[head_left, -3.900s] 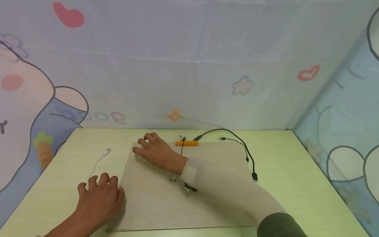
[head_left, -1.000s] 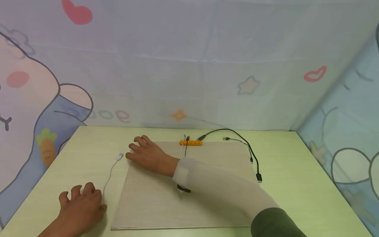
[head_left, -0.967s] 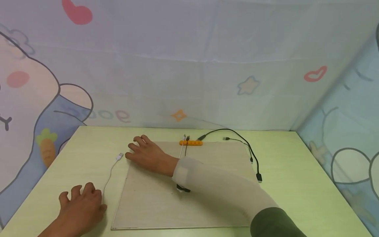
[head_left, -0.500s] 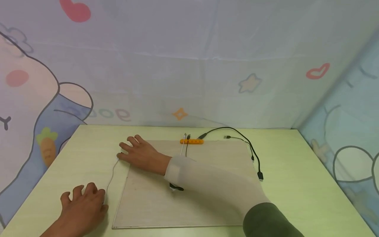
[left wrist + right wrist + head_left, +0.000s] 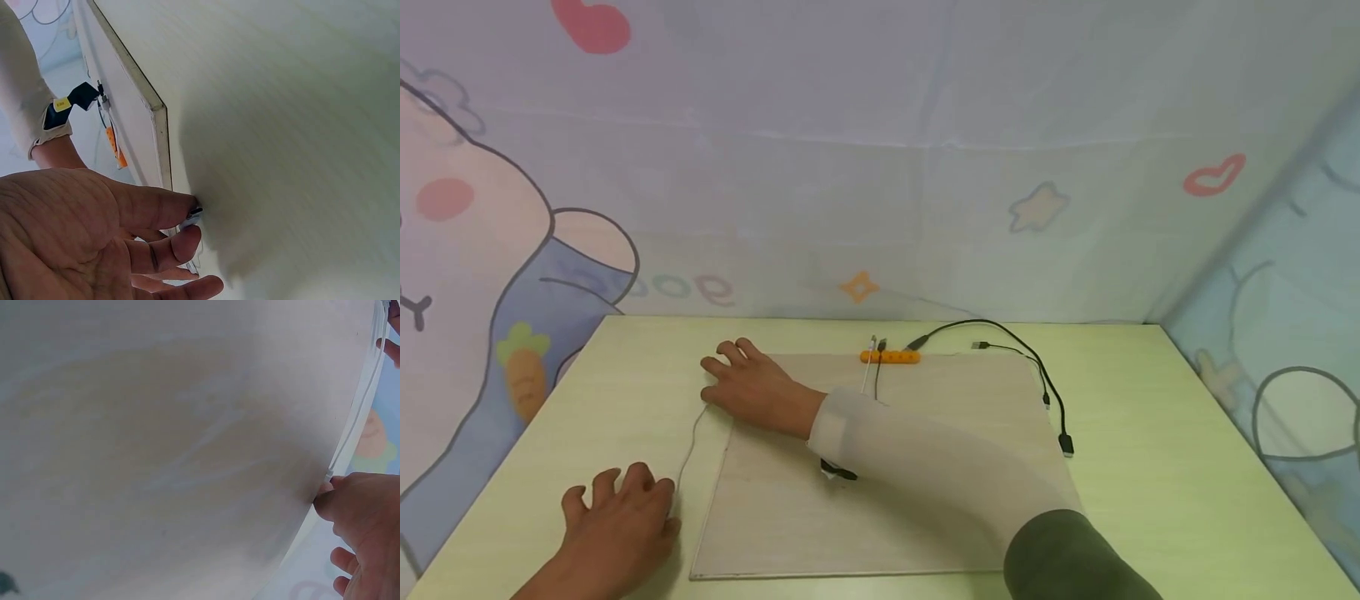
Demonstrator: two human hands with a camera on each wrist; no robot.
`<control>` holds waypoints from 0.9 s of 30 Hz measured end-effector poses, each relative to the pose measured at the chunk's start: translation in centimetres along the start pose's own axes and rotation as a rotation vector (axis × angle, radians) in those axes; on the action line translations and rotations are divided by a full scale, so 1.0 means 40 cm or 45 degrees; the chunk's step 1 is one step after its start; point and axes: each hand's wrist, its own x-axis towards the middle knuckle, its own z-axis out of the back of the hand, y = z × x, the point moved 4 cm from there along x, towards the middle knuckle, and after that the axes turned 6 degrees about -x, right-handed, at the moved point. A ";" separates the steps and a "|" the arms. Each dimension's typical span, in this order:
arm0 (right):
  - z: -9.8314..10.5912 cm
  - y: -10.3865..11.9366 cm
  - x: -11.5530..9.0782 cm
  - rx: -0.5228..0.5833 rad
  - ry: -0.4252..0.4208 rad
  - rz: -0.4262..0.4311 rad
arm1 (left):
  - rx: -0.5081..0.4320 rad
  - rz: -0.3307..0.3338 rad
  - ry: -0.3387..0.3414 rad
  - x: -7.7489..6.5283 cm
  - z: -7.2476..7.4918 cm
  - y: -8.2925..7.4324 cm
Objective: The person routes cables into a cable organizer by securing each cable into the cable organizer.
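Observation:
A thin white charging cable (image 5: 688, 446) runs between my two hands along the left side of the pale board (image 5: 782, 517). My left hand (image 5: 621, 529) is at the near left and pinches one end's small connector (image 5: 190, 220) between thumb and finger. Reaching across the board to its far left corner, my right hand (image 5: 756, 392) pinches the cable's other plug (image 5: 329, 475); its USB tip is hidden under the fingers. At the board's back edge lies an orange cable organizer (image 5: 891, 357), with a white cable (image 5: 865, 377) and a dark cable (image 5: 877, 379) across it.
A thick black cable (image 5: 1026, 358) curves from the organizer to the board's right edge. Beside it lies a thin black USB cable (image 5: 1000, 347). The right forearm's light sleeve (image 5: 947, 450) stretches over the board. A printed cloth (image 5: 805, 167) hangs behind the table.
My right hand has moved slightly left and taken hold of the white USB plug, which lay free on the table a second ago. The left hand stays nearly in place with its end.

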 end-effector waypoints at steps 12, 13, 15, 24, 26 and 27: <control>0.002 0.011 0.036 -0.029 0.026 -0.005 | -0.003 0.004 -0.014 0.005 -0.002 -0.010; 0.003 0.010 0.037 -0.034 0.030 -0.008 | -0.002 0.003 -0.015 0.006 -0.002 -0.012; 0.005 0.009 0.038 -0.037 0.039 -0.013 | 0.002 -0.001 -0.021 0.006 -0.001 -0.014; 0.005 0.010 0.049 0.002 0.074 -0.024 | 0.008 0.004 -0.017 0.000 0.005 -0.021; 0.006 0.011 0.050 -0.003 0.075 -0.019 | 0.005 0.005 -0.020 0.002 0.005 -0.021; 0.007 0.011 0.050 -0.006 0.075 -0.015 | 0.004 0.004 -0.021 0.002 0.004 -0.020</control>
